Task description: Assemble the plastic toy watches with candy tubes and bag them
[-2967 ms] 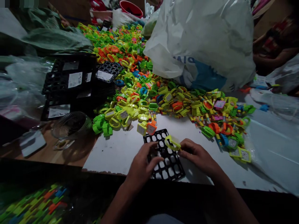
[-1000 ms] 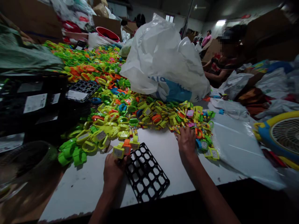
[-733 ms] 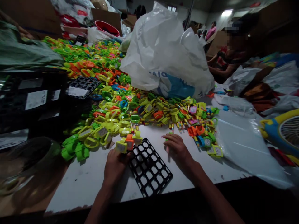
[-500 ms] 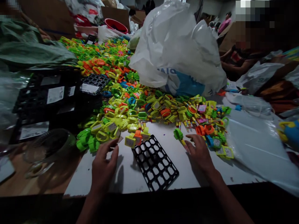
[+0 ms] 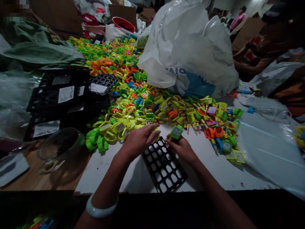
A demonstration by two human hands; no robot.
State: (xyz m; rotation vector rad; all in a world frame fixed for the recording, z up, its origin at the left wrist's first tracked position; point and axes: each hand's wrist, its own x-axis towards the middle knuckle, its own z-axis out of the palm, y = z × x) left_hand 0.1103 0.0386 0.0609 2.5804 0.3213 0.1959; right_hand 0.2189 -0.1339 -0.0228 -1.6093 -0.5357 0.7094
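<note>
My right hand (image 5: 181,149) pinches a green toy watch (image 5: 176,131) above the far right side of a black grid tray (image 5: 164,165). The watch's square face, with a printed pattern, is turned up. My left hand (image 5: 140,140) reaches over the tray's far left corner, fingers stretched toward the right and slightly apart. A bit of yellow plastic (image 5: 156,137) shows by its fingertips; the rest there is hidden under the hand. Most tray openings show the white board (image 5: 205,175) through them. Just beyond my hands lies a heap of toy watches (image 5: 133,116).
A large white plastic bag (image 5: 188,47) rests on the heap. Stacked black trays with labels (image 5: 65,94) and a clear glass bowl (image 5: 62,143) are at left. Clear plastic sheets (image 5: 267,146) lie at right. Another person's arm (image 5: 250,66) is at the far right.
My left hand has moved right, over the tray's far corner and the watches there. My right hand has moved left with the green watch, now raised face up. The view has shifted slightly.
</note>
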